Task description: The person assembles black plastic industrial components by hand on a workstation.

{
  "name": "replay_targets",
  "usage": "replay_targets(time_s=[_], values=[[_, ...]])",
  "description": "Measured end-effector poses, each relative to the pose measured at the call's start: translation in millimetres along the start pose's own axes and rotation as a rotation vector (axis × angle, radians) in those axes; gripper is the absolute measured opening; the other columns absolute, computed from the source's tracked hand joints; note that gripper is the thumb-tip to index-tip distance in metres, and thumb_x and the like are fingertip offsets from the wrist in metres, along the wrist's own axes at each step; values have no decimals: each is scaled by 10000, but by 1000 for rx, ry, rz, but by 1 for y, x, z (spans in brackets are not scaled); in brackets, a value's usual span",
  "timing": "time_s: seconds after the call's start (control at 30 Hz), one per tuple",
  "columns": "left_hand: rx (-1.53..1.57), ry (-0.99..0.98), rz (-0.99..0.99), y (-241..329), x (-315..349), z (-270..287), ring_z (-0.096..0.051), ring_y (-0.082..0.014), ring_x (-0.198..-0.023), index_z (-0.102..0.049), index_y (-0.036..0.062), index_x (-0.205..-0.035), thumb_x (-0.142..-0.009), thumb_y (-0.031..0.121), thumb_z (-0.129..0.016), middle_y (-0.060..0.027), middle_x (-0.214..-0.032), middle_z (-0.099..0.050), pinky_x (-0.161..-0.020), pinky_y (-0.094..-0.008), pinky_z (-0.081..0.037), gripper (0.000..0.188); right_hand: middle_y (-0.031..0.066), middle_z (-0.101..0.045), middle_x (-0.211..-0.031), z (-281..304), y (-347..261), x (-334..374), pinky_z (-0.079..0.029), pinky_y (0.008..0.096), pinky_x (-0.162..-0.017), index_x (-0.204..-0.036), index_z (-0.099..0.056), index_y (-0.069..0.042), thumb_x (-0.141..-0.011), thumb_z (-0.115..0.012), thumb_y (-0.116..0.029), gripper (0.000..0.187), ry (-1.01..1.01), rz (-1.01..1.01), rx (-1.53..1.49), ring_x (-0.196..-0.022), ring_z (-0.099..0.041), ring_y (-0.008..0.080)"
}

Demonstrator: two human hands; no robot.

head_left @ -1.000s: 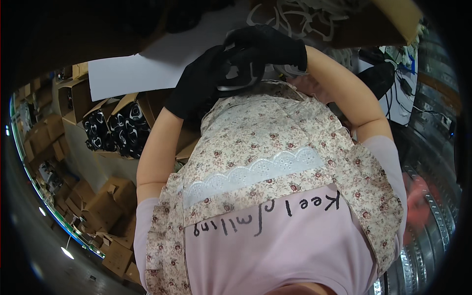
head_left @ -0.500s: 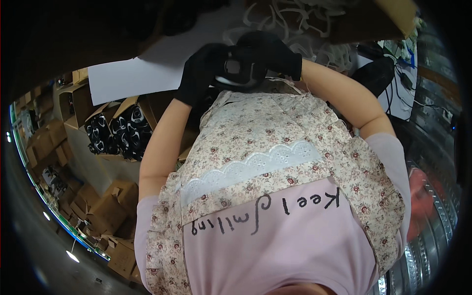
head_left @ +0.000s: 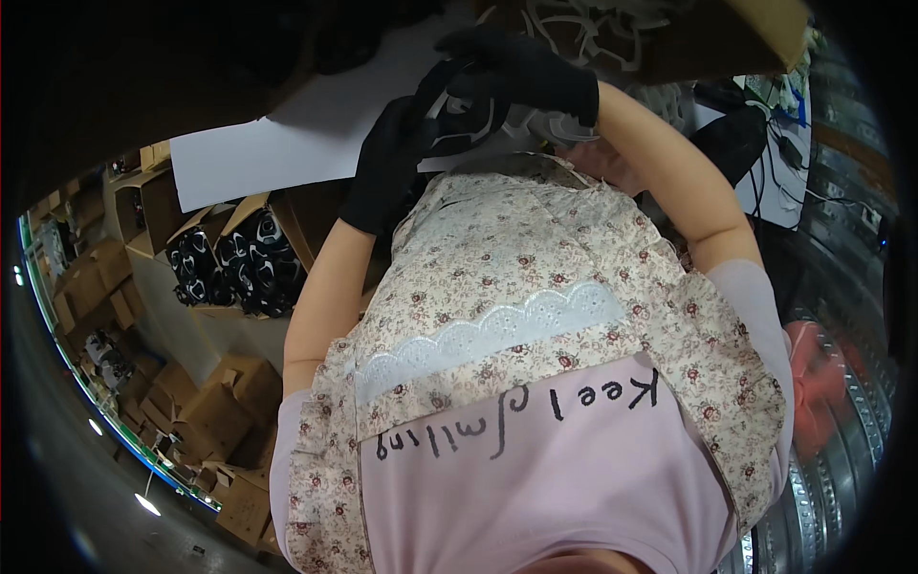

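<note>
Both my hands wear black gloves. My left hand (head_left: 394, 158) is closed on the left side of a black, ring-like plastic part (head_left: 466, 122) with a pale curved edge. Above and to the right of that part is my right hand (head_left: 529, 75), its fingers apart and bent toward it. The fingers seem to reach its upper edge, but dark glove against dark plastic hides the exact contact. Several translucent, curved plastic frames (head_left: 598, 33) lie in a heap behind and beside my right hand.
A white sheet-like surface (head_left: 258, 158) extends left of my hands. Cardboard (head_left: 770, 33) rises at the upper right, near cables and an adapter (head_left: 790, 153). Boxes of black-and-white parts (head_left: 256, 258) stand at left, with more cartons (head_left: 225, 407) farther down. A red object (head_left: 813, 383) is at right.
My right hand has lifted up and away from my left, with its fingers spreading. The left hand has dropped slightly, and more of the black part's ring shape shows.
</note>
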State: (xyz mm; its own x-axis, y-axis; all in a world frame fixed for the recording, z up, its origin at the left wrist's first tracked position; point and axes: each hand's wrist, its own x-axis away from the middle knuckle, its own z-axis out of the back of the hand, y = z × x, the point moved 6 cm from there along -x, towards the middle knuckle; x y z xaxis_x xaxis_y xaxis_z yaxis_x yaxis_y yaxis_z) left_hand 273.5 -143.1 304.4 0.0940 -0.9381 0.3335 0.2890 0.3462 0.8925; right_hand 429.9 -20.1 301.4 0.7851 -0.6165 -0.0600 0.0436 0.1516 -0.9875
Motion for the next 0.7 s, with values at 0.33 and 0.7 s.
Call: replay_targets(time_s=[0.33,0.7], values=[[-479,57,-531,14,5,-9,-619,-201,-823,-664,37,-1069,-891,184,-628,-79,-884,-641,-719,-316,-495,234,146,-699,-1041,-17,19,5,-514,363,-845,-1113,-699,-90,-835,-669,-428,439,-119,-121,287,-953,-674,283],[958,-12,134,4,21,-10,-583,-210,-1110,-399,42,-1412,-997,281,-491,-122,-1301,-537,-920,-340,-521,488,133,-553,-1307,-14,15,30,-486,361,-965,-1370,-468,-31,-882,-709,-226,578,117,-308,-305,-1164,-559,221]])
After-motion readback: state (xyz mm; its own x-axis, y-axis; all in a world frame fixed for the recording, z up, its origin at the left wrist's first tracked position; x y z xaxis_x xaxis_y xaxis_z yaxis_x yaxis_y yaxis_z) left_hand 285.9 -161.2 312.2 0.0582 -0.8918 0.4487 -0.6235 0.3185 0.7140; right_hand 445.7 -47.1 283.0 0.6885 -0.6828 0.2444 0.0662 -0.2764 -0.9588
